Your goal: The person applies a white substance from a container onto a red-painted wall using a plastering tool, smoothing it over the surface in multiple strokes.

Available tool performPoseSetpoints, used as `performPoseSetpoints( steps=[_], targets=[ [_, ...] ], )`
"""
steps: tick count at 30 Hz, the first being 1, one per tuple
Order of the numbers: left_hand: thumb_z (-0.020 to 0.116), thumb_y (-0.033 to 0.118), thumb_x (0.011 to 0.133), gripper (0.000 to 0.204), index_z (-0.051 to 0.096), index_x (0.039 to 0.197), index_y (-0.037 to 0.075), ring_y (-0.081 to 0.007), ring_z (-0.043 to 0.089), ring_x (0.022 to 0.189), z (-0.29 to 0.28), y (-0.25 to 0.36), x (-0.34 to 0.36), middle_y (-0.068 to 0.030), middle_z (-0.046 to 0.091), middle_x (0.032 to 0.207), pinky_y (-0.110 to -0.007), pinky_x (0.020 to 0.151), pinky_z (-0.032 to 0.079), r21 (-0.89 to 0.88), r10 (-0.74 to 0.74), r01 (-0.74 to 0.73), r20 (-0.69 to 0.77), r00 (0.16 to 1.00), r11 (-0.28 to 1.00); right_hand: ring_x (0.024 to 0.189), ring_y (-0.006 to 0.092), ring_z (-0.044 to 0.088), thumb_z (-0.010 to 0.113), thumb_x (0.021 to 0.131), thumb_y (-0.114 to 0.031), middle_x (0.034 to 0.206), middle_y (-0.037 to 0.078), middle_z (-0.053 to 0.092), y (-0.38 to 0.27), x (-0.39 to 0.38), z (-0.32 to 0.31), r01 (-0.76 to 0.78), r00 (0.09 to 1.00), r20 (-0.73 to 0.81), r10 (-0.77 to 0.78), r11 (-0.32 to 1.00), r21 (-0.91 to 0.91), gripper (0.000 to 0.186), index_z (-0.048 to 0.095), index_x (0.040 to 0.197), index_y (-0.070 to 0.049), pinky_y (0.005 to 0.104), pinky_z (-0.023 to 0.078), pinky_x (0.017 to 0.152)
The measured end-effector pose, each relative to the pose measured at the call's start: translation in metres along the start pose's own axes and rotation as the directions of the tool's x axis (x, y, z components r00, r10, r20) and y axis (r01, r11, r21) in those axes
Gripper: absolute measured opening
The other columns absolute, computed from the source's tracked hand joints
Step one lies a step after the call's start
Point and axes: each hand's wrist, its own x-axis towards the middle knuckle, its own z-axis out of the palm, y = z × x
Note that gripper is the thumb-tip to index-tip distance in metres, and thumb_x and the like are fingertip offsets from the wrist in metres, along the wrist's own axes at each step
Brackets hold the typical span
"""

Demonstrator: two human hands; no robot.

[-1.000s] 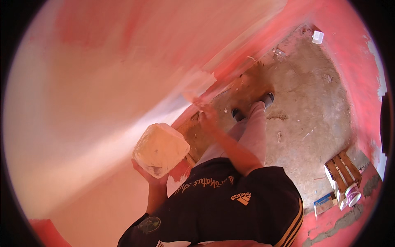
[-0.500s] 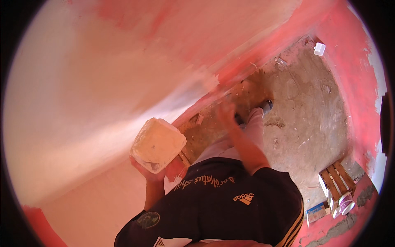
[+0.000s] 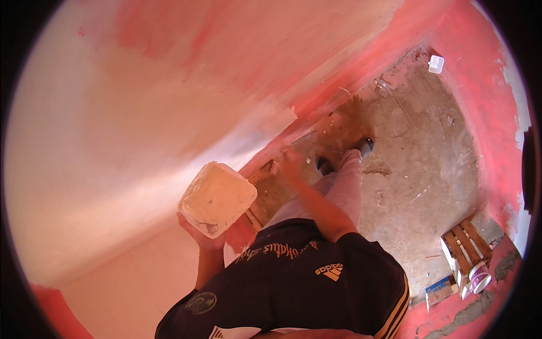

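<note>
In the head view, my left hand [image 3: 203, 231] holds a square, pale plastic paint container [image 3: 220, 195] from its lower left side, with cream paint inside. My right hand [image 3: 291, 166] is blurred beside the lower part of the wall [image 3: 152, 101], right of the container; its fingers and anything in them are too smeared to make out. The wall has uneven cream paint over pink, with a bright pale band low down. Below me are my legs in light trousers and dark footwear on the dusty concrete floor [image 3: 412, 152].
A second pink wall [image 3: 485, 124] curves along the right. A small white container [image 3: 435, 64] lies in the far corner. At the lower right stand a slatted wooden crate [image 3: 464, 244], a white-and-purple bucket [image 3: 480, 279] and a blue-and-white box [image 3: 437, 291].
My right hand moved from near the wall rightward toward my legs, then back left toward the wall's foot. The container in my left hand shifted slightly up and left in view.
</note>
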Motion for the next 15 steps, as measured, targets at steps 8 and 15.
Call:
performPoseSetpoints(
  steps=[8, 15],
  targets=[
    [0.023, 0.057, 0.102, 0.063, 0.042, 0.139, 0.01, -0.0203, 0.047, 0.125, 0.024, 0.002, -0.005, -0.0049, 0.047, 0.136, -0.04, 0.104, 0.043, 0.05, -0.004, 0.002, 0.042, 0.999, 0.999, 0.076, 0.0148, 0.058, 0.052, 0.095, -0.007, 0.084, 0.008, 0.065, -0.048, 0.316, -0.182, 0.165, 0.863, -0.48, -0.158, 0.986, -0.027, 0.02, 0.065, 0.105, 0.004, 0.0314, 0.047, 0.065],
    [0.022, 0.061, 0.101, 0.064, 0.042, 0.139, 0.014, -0.0219, 0.046, 0.126, 0.028, 0.01, -0.006, -0.0033, 0.047, 0.136, -0.041, 0.106, 0.041, 0.046, -0.041, 0.04, 0.01, 0.999, 0.998, 0.094, 0.0235, 0.062, 0.053, 0.099, -0.025, 0.111, 0.012, 0.067, 0.009, 0.127, -0.045, 0.132, 0.975, -0.148, -0.166, 0.968, -0.212, 0.036, 0.06, 0.123, 0.0, 0.0359, 0.05, 0.081]
  ],
)
